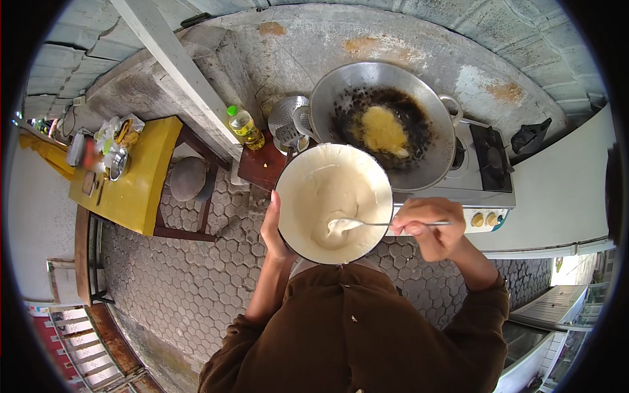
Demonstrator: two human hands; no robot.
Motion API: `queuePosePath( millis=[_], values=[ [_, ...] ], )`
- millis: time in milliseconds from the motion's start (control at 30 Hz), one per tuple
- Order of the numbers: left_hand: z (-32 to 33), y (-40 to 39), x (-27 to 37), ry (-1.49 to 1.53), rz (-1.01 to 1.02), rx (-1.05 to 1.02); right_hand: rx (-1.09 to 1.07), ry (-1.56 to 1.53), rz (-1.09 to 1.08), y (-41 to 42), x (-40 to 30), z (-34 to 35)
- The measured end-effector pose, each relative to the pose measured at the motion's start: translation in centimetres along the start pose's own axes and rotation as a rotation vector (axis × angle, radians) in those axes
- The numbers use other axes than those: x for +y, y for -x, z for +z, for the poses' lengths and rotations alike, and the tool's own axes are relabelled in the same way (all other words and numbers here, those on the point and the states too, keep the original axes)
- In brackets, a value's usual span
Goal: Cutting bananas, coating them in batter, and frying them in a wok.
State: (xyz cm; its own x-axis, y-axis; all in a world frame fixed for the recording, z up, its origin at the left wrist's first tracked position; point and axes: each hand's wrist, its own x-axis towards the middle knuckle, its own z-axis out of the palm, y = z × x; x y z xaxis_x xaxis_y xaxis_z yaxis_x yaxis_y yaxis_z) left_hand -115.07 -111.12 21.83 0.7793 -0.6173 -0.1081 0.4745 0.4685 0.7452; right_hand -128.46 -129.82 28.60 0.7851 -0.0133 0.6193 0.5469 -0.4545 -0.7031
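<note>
My left hand (pixel 276 228) holds a dark-rimmed white bowl (pixel 295 196) by its left side, with part of the fingers hidden beneath it. Thick pale batter (pixel 329 194) fills the lower part of the bowl. The fingers of my right hand (pixel 432 227) close on the handle of a metal spoon (pixel 373 224), whose batter-coated tip rests in the batter. Beyond the bowl, a large two-handled metal wok (pixel 417 179) stands on the gas stove (pixel 484 196). A yellowish, foaming piece of food (pixel 382 128) lies in dark oil in the wok.
Left of the wok are a perforated metal skimmer (pixel 285 115), a slotted spatula (pixel 287 133) and an oil bottle (pixel 245 128) with a green cap. A yellow table (pixel 147 196) at the left holds a metal bowl (pixel 118 164) and plastic bags. A slanting white post (pixel 182 73) rises near the bottle.
</note>
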Motion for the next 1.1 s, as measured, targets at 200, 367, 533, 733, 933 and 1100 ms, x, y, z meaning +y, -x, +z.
queuePosePath(
  millis=[200, 367, 533, 733, 933, 1100],
  values=[
    [-0.5, -0.2, 0.3, -0.045, -0.137, -0.105, -0.093, -0.041, 0.132, -1.4, 1.3, -0.7],
    [0.2, -0.7, 0.4, 0.026, -0.304, -0.116, -0.12, -0.375, 0.569, -2.2, 3.1, 0.1],
    [0.6, -0.7, 0.3, 0.062, -0.37, -0.124, -0.117, -0.443, 0.659, -2.6, 2.9, 0.8],
    [0.4, -0.7, 0.6, 0.081, -0.319, -0.131, -0.015, -0.399, 0.727, -2.1, 2.9, 1.6],
    [0.0, -0.6, 0.2, 0.063, -0.274, -0.079, 0.223, -0.504, 0.935, -1.0, 3.0, 2.2],
    [-0.1, -0.6, 0.2, 0.056, -0.244, -0.099, 0.388, -0.454, 0.841, -0.9, 2.7, 1.2]
  ],
)
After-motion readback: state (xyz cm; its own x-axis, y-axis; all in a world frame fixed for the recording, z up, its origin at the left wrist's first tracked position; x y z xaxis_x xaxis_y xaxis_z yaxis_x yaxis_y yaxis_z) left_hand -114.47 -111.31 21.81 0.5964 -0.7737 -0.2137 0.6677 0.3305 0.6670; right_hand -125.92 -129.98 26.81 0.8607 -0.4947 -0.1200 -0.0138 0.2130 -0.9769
